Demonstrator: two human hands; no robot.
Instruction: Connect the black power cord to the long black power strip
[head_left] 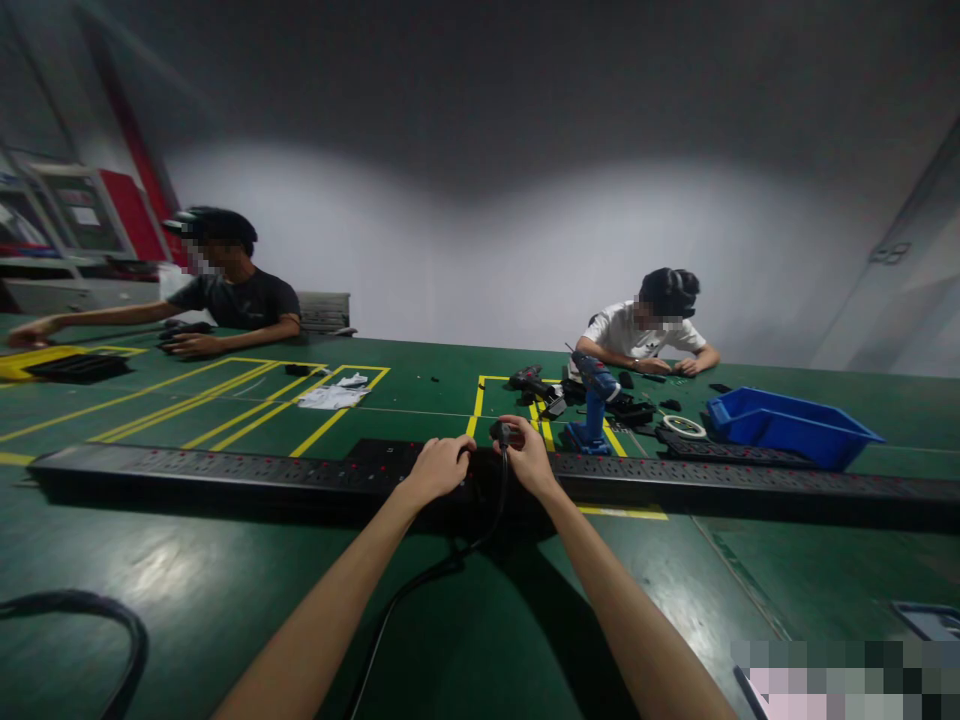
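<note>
A long black power strip with rows of sockets and small red marks lies across the green table in front of me. My left hand is on top of it near the middle, fingers curled over its upper side. Just to the right, my right hand grips a black plug between thumb and fingers, right above the strip. From the plug a black cable hangs down the strip's front and runs over the table towards me. Whether the plug's pins touch a socket is hidden.
Beyond the strip stand a blue cordless drill and a blue bin. Crumpled white paper lies at centre left. A thick black cable loops at front left. Two people sit across the table, one left, one right.
</note>
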